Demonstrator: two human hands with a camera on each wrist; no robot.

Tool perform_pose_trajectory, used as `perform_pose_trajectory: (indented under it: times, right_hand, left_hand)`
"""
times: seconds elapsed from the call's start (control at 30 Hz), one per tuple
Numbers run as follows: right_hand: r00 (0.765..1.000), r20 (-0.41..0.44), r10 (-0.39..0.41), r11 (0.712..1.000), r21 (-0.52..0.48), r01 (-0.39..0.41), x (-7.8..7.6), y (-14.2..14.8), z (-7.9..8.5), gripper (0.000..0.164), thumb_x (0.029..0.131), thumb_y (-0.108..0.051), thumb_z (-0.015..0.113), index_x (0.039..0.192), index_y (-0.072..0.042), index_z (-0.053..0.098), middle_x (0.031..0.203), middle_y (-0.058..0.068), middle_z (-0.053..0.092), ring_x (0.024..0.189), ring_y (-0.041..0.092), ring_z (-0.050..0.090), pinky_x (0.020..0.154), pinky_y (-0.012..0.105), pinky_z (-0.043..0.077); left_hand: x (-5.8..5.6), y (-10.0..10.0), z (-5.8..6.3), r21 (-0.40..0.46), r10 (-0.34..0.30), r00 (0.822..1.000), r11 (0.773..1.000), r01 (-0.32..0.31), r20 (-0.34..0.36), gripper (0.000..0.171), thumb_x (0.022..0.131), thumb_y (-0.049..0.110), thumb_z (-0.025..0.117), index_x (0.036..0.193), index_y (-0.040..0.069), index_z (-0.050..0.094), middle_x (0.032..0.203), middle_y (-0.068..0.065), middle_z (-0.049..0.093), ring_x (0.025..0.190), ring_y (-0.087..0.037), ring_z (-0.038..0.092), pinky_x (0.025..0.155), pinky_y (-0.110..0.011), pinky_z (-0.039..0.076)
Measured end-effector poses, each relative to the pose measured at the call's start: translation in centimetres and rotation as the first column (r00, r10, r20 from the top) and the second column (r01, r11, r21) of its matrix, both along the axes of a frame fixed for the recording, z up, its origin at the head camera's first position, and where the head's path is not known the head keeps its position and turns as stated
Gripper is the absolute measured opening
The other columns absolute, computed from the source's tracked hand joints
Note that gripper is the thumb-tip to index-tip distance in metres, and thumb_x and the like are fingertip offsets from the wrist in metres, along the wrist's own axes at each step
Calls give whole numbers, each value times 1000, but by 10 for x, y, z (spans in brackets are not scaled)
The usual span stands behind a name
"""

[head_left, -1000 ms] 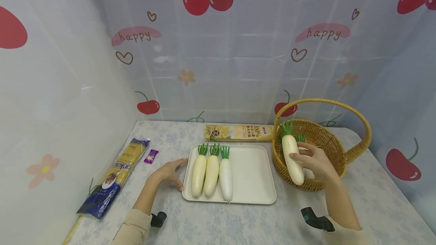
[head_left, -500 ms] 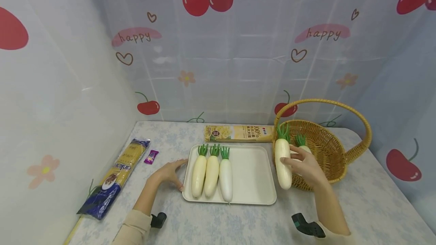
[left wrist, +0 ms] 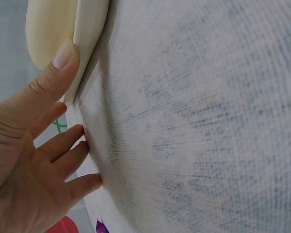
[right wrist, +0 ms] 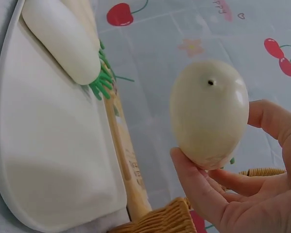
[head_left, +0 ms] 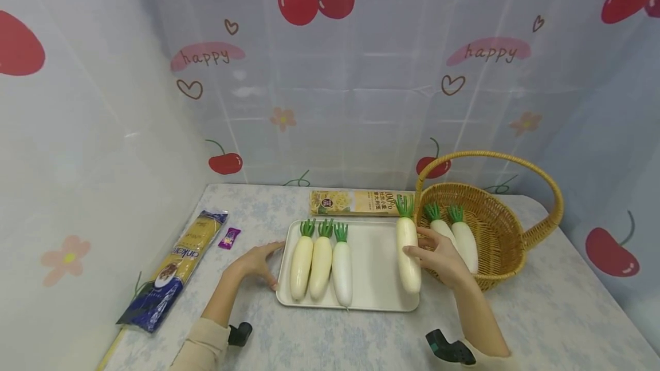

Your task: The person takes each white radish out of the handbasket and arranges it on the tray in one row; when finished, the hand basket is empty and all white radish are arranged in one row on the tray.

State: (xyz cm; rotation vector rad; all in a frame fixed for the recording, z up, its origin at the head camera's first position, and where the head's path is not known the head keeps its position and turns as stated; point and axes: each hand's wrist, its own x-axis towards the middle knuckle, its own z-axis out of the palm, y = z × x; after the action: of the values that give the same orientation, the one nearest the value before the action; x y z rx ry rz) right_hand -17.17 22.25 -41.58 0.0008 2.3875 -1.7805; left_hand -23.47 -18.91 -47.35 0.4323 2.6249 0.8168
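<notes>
My right hand [head_left: 440, 256] grips a white radish [head_left: 408, 256] with green leaves, held above the right edge of a white tray [head_left: 373, 296]. In the right wrist view the blunt end of that radish [right wrist: 211, 114] faces the camera, between thumb and fingers. Three white radishes lie side by side on the tray's left half; the rightmost radish [head_left: 342, 273] is whiter than the others. My left hand [head_left: 256, 262] rests at the tray's left edge, fingers spread. In the left wrist view the thumb [left wrist: 48, 82] touches the tray rim.
A wicker basket [head_left: 502, 210] with a tall handle stands right of the tray, holding two more radishes [head_left: 466, 245]. Behind the tray lies a yellow pasta packet [head_left: 356, 202]. At left are a blue and gold pasta bag [head_left: 175, 271] and a small purple wrapped sweet [head_left: 229, 238].
My right hand has carried the radish left, out from over the basket to above the tray's right edge, uncovering two radishes in the basket. My left hand has stayed in place.
</notes>
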Motion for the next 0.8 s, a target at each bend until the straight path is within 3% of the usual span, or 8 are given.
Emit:
perform_pose_trajectory:
  times: [0.2,0.53,0.8]
  right_hand:
    - [1000,25,-4,999,34,3,-10,-15,-7,75,84,-23,68,143,5,30,133,32,42,120,41,46,88,43,51]
    - [998,58,-15,1000,18,14,-17,-36,-26,70,84,-19,68,139,7,35,125,34,47,105,37,56,78,44,55]
    - [995,84,-62,997,-30,64,-23,-49,-46,68,82,-14,70,137,9,38,115,30,53,89,26,60,68,34,56]
  left_hand:
    - [-3,-1,4,-13,1,1000,1000,-1,-4,106,50,13,92,142,5,40,145,-25,35,133,-42,33,108,-55,29]
    - [-7,-1,2,-21,-9,1000,1000,10,9,107,51,14,92,143,5,39,146,-24,35,133,-43,32,108,-56,29]
    - [-5,-1,1,-18,-1,1000,1000,1,14,107,50,13,92,143,5,39,145,-24,35,133,-42,33,108,-55,30]
